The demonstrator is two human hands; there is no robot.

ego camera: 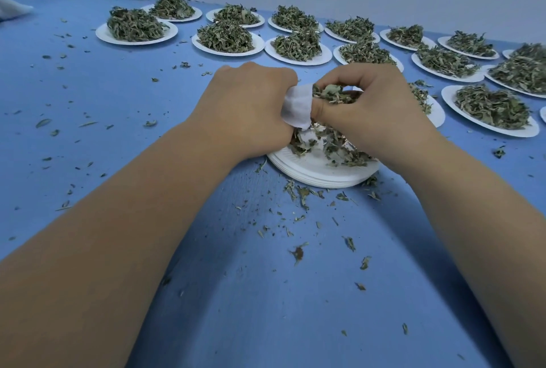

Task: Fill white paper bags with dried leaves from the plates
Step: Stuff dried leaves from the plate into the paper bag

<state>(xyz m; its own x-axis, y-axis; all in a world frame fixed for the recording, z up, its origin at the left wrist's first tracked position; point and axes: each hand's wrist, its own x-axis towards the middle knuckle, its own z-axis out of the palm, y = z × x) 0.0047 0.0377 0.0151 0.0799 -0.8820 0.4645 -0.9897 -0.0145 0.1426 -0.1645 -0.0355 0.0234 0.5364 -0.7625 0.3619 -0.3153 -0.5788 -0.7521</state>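
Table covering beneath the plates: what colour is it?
The table covering is blue, seen best in the head view.

Your left hand (248, 107) held the paper bag (297, 106) just left of your right hand (366, 113), which pinched dried leaves (334, 94), both above a stack of plates (313, 167) straight before you. Behind the stack, rows of heaped plates (103, 36) ran left to right across the table (118, 95); leaf scraps (298, 253) lay nearer you.

Bare forearms (124, 219), left hand (248, 107), right hand (369, 110)
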